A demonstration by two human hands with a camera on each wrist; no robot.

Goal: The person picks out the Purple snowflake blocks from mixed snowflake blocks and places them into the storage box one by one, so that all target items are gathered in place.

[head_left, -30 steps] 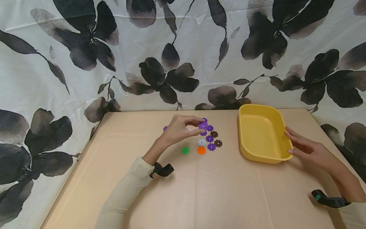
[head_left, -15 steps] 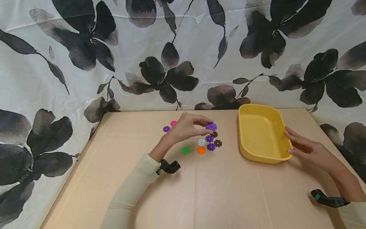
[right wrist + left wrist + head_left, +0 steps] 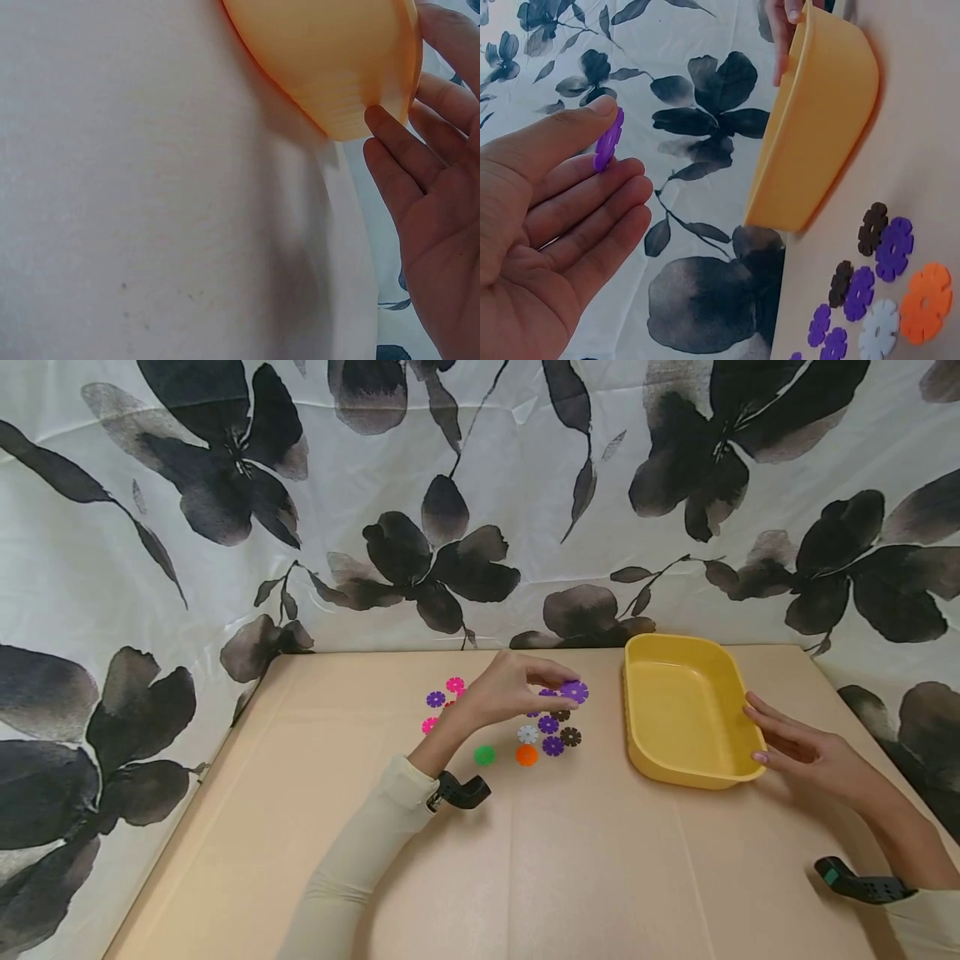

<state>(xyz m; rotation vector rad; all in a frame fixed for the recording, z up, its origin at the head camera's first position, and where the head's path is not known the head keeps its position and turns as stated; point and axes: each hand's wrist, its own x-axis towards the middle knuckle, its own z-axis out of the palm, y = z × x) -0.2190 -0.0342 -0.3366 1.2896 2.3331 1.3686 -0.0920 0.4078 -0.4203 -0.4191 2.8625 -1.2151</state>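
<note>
My left hand (image 3: 517, 689) pinches a purple flower-shaped disc (image 3: 574, 691) between thumb and fingers, lifted above the table and a short way left of the yellow tray (image 3: 686, 710). The left wrist view shows that disc (image 3: 608, 140) at my thumb tip. Below it lie loose discs: purple (image 3: 553, 745), brown (image 3: 571, 737), white (image 3: 528, 733), orange (image 3: 527, 755), green (image 3: 484, 755) and pink (image 3: 454, 684). My right hand (image 3: 798, 745) rests with straight fingers against the tray's right side; the right wrist view shows its fingertips (image 3: 384, 127) touching the tray wall (image 3: 330, 52).
The beige table (image 3: 570, 860) ends at the floral cloth backdrop (image 3: 480, 502) behind and on both sides. Black wrist mounts (image 3: 461, 792) sit on both forearms. The tray holds nothing that I can see.
My left hand has carried the purple disc to the right, off the pile and toward the tray. More pink and purple discs show where the hand was. The right hand has stayed put.
</note>
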